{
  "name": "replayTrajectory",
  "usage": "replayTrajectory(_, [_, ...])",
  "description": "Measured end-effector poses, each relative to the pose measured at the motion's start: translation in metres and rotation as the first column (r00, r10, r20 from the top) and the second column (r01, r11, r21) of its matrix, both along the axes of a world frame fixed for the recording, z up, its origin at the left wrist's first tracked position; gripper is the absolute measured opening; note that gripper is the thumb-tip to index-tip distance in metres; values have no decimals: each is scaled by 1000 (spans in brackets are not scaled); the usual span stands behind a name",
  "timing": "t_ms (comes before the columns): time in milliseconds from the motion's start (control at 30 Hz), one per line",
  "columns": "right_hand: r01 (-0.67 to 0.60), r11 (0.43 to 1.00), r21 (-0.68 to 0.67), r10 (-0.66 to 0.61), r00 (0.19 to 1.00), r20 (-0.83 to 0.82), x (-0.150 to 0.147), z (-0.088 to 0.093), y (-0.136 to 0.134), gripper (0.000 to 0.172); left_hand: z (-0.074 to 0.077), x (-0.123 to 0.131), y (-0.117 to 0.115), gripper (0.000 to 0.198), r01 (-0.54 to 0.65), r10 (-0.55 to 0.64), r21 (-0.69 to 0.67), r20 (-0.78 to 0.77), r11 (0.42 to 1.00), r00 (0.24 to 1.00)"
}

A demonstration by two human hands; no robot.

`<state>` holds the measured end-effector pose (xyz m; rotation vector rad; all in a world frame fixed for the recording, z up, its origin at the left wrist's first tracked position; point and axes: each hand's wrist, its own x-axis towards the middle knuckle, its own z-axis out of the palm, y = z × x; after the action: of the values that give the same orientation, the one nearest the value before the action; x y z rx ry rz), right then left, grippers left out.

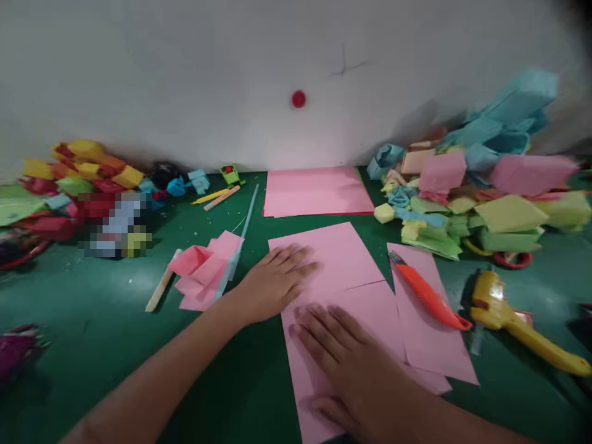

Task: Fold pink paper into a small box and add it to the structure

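My left hand (272, 280) lies palm down with its fingers apart on the upper part of pink paper (342, 253). My right hand (340, 351) rests flat, fingers stretched out, on the lower part of the same pink paper. A line runs across the paper between the two parts; whether it is a cut or an overlap I cannot tell. Just to the right, a utility knife (428, 297) with an orange handle lies on a narrower pink piece (439, 351). Folded pink paper (203, 274) sits left of my left hand, touching a clear bluish strip (245, 225).
A pink paper stack (317, 191) lies against the wall. Colourful folded paper pieces are heaped at the right (462, 185) and left (87, 176). A yellow glue gun (493, 302) lies at the right. A wooden stick (163, 285) and a yellow pencil (213, 196) lie at the left.
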<state>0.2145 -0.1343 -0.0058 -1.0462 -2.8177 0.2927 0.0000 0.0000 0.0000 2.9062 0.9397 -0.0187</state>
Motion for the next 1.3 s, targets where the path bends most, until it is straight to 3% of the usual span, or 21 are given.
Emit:
replayTrajectory(200, [20, 1000, -18, -20, 1000, -13, 0, -3, -5, 78, 0, 0, -3, 51, -45, 44, 19, 52, 999, 998])
replayTrajectory(700, [2, 998, -64, -6, 998, -60, 1, -3, -7, 81, 0, -3, -3, 52, -26, 25, 24, 47, 999, 999])
replayTrajectory(900, [5, 984, -181, -17, 998, -68, -1, 2, -4, 79, 4, -3, 1, 54, -46, 43, 32, 94, 998, 995])
replayTrajectory(1133, [-72, 939, -336, 31, 992, -123, 0, 20, 9, 76, 9, 1, 3, 40, -197, 182, 59, 200, 979, 963])
replayTrajectory(1300, [-230, 906, -355, 172, 967, -186, 5, 35, 18, 75, 19, -1, 0, 33, -371, 340, 80, 257, 925, 905])
